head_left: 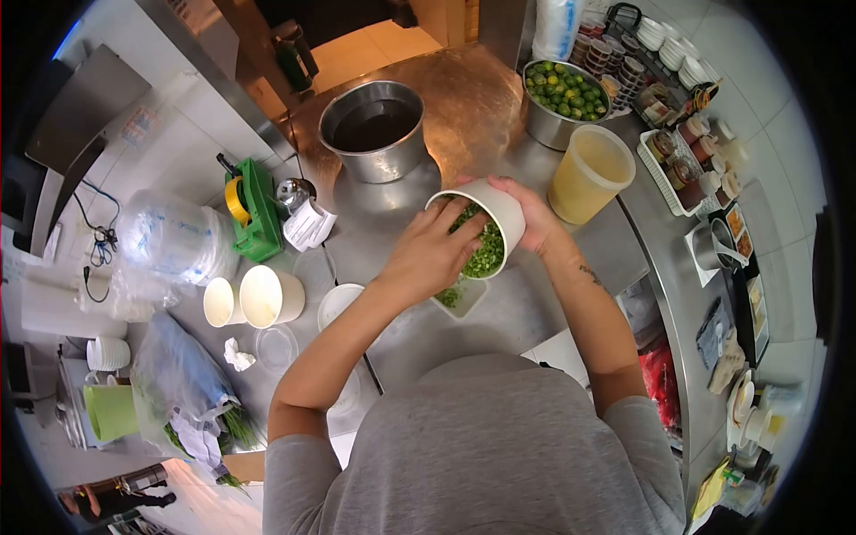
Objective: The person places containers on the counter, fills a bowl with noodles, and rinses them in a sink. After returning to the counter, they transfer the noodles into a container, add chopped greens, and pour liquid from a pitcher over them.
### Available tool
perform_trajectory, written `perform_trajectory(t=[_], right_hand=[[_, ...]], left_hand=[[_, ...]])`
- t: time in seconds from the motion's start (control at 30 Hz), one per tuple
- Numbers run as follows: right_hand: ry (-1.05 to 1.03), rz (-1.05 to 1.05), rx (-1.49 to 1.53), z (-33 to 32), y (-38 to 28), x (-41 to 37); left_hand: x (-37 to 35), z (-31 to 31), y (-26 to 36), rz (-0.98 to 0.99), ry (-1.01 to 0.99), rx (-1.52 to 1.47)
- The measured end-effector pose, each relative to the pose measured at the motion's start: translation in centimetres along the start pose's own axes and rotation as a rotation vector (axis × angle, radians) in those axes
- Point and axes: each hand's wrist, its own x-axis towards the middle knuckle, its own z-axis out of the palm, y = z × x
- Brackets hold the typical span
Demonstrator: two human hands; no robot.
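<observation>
A white tub (506, 212) is tilted over on its side, its mouth facing left and down. My right hand (535, 218) is wrapped round the tub's far side and base. Chopped green onions (484, 254) fill the mouth of the tub. Across that mouth lies my left hand (432, 242), fingers spread and touching the greens; the fingertips are partly hidden among them. Just below is a small white tray (465, 301) with some chopped greens in it, partly covered by my left hand and the tub.
A steel pot of dark liquid (374, 134) stands ahead. To the right are a bowl of limes (566, 94) and a tub of yellowish liquid (588, 174). Left are a green tape dispenser (259, 209), paper cups (272, 296) and bagged green stalks (192, 383). Sauce bottles (700, 169) line the right counter.
</observation>
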Motion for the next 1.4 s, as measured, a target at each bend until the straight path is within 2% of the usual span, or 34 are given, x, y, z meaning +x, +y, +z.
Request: perform_trajectory(t=[0.23, 0.33, 0.43, 0.63, 0.73, 0.83, 0.93, 1.03, 1.23, 1.33, 1.4], right_hand=[[-0.006, -0.01, -0.044, -0.7, -0.2, 0.1], [-0.009, -0.023, -0.016, -0.5, -0.2, 0.1], [-0.003, -0.036, -0.021, -0.3, -0.1, 0.4], [0.044, -0.046, -0.047, -0.2, 0.2, 0.4], [0.043, -0.044, -0.019, -0.3, 0.1, 0.3], [0.044, -0.054, -0.039, 0.1, -0.1, 0.2], [0.053, -0.064, -0.039, 0.1, -0.1, 0.3], [0.076, -0.06, -0.02, -0.1, 0.0, 0.4], [0.051, -0.077, 0.055, -1.9, 0.6, 0.2], [0.055, -0.085, 0.155, -2.4, 0.7, -0.3], [0.073, -0.067, 0.238, -3.9, 1.3, -0.6]], left_hand=[[-1.0, 0.4, -0.4, -0.015, -0.093, -0.028], [-0.6, 0.0, -0.2, -0.052, 0.011, -0.113], [-0.5, 0.5, 0.1, -0.052, -0.003, 0.032], [-1.7, 1.0, -0.5, -0.061, -0.199, 0.056], [-1.8, 0.3, -0.6, -0.084, -0.162, -0.009], [-0.9, 0.5, -0.4, -0.079, 0.053, -0.067], [-0.6, 1.6, 0.1, -0.1, 0.022, 0.064], [-0.8, 2.3, 0.3, -0.168, -0.138, 0.039], [-2.6, 1.7, -0.1, -0.125, -0.105, 0.006], [-3.2, 0.6, -0.2, -0.191, -0.001, -0.19], [-3.3, 0.1, -0.2, -0.318, 0.107, -0.313]])
